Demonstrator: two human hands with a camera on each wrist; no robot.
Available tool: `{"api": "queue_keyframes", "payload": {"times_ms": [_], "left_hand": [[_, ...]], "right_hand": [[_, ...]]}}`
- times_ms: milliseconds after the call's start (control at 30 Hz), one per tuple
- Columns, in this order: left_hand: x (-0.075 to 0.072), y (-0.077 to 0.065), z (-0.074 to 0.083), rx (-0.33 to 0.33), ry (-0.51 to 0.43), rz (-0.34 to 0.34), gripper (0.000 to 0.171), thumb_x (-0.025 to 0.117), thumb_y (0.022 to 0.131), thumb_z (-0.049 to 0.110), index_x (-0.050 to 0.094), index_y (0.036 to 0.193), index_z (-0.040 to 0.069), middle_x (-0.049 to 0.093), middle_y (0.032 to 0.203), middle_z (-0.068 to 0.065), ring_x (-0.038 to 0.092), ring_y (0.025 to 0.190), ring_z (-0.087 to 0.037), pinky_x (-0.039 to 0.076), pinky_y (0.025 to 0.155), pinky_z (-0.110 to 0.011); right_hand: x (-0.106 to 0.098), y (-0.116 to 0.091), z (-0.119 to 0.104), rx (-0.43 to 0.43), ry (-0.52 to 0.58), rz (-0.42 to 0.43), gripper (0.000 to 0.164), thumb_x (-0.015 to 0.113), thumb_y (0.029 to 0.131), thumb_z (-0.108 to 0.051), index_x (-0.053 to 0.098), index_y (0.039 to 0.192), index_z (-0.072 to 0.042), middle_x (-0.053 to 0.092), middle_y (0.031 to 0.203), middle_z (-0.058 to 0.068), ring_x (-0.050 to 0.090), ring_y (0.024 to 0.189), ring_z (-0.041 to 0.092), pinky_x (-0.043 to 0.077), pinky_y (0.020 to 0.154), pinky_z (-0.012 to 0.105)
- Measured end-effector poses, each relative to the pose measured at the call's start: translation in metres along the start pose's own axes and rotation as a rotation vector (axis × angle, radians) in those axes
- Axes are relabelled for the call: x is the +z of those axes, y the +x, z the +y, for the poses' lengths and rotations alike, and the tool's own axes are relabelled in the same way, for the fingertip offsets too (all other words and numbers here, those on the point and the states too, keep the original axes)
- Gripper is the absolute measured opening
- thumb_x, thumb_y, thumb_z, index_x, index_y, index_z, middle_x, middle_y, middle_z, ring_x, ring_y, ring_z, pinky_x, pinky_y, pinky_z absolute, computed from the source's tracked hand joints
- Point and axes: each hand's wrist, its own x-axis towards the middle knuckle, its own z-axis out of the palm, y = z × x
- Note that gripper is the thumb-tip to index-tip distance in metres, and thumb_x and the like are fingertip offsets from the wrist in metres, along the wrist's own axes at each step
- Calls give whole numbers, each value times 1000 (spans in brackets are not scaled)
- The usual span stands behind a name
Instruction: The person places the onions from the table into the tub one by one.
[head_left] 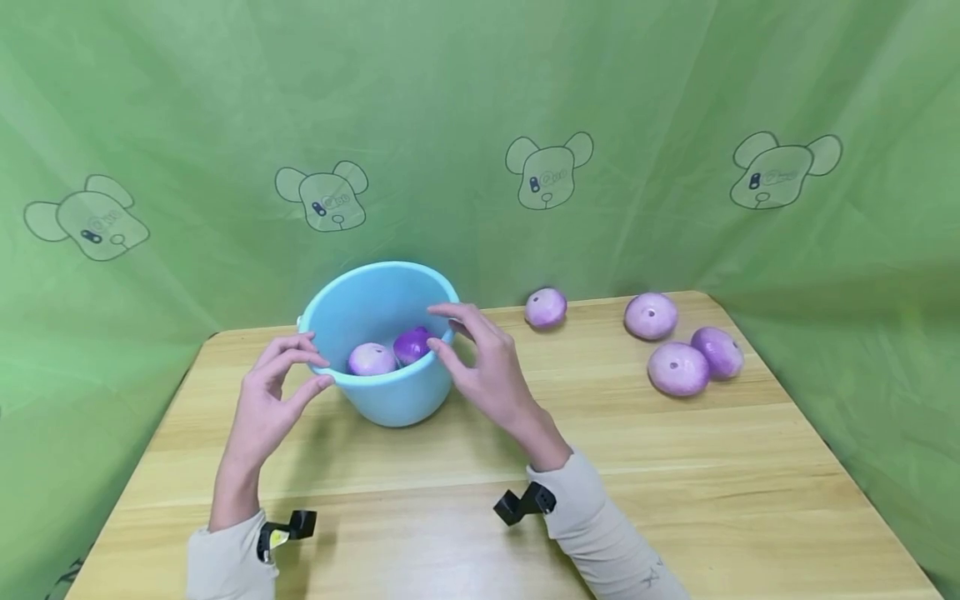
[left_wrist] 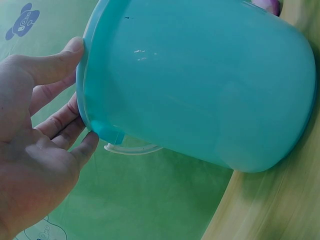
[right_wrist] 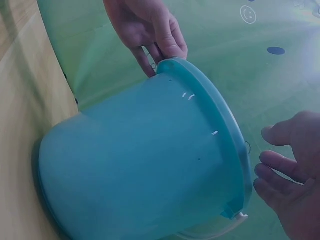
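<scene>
A light blue bucket (head_left: 397, 408) stands upright on the table, its mouth toward me. A pale purple onion (head_left: 372, 359) and a darker purple onion (head_left: 412, 345) lie inside it. With thumb and fingertips my left hand (head_left: 262, 400) holds the bucket's left rim, also seen in the left wrist view (left_wrist: 40, 125). At the right rim my right hand (head_left: 491, 367) hovers with loosely bent fingers and thumb spread. A gap shows between this right hand (right_wrist: 295, 170) and the rim in the right wrist view, with nothing held.
One pale purple onion (head_left: 546, 308) lies at the table's back edge, right of the bucket. Three more, including a front onion (head_left: 678, 369), sit clustered at the back right. A green curtain (head_left: 450, 108) surrounds the wooden table (head_left: 420, 517). A white bucket handle (left_wrist: 135, 149) hangs outside.
</scene>
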Motion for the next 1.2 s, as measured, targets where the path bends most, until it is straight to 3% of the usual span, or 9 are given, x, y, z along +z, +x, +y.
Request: {"api": "queue_keyframes", "payload": {"times_ms": [300,567,1033,1200], "left_hand": [[1,0,0,-3,8,1,17,75,86,-13,71,100,-4,56,119,-16,46,138,-27,32,124,-32],[1,0,0,-2,0,1,18,75,86,-14,71,100,-3,56,120,-19,46,137,-25,32,124,-31],[0,-1,2,-3,0,5,17,75,86,-13,71,100,-3,55,120,-22,46,138,-25,32,123,-31],[1,-1,2,-3,6,6,17,75,86,-13,71,100,-3,57,120,-14,46,138,-26,32,123,-31]], "right_hand": [[-11,-1,1,4,-8,35,36,72,94,1,64,129,-2,66,127,12,63,122,25,55,104,44],[-23,0,4,52,-26,79,38,72,88,12,63,125,7,65,127,21,61,122,35,55,103,53],[-52,2,10,78,-76,121,35,72,94,-1,66,128,-4,67,128,8,61,122,21,56,102,35],[-60,1,12,121,-94,145,34,72,95,-2,66,128,-7,67,127,8,59,122,22,57,102,42]]}}
